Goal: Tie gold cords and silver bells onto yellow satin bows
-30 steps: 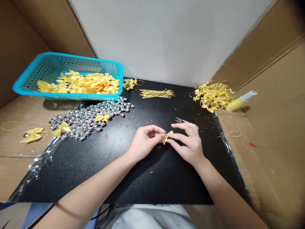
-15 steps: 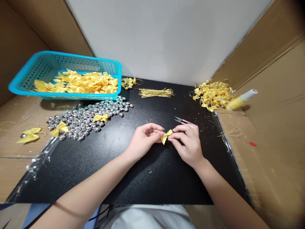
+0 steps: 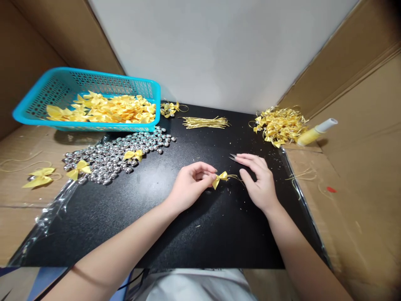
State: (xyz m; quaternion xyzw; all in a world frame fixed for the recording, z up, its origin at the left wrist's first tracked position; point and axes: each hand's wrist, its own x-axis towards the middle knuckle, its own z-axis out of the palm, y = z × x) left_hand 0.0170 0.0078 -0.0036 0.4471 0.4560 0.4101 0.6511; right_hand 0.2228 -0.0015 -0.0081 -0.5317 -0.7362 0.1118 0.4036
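Note:
My left hand (image 3: 193, 184) pinches a small yellow ribbon bow (image 3: 221, 179) between thumb and fingers, above the middle of the black table. Thin gold cord ends (image 3: 234, 177) trail from the bow to the right. Over a pair of thread snips lies my right hand (image 3: 258, 179), its thumb held apart from the outstretched fingers. Only the pointed blades (image 3: 232, 157) of the snips show past the fingertips; their handles are hidden under the hand.
A blue basket (image 3: 157, 102) of yellow bows stands back left, with silver beads (image 3: 109, 161) spread before it. Cut gold cords (image 3: 206, 122) lie at the back. To the right are a pile of corded bows (image 3: 282, 125) and a yellow-and-white tube (image 3: 319, 130).
My right hand has let go of the bow's cord and moved right and slightly up, over the snips. The left hand stays in place with the bow.

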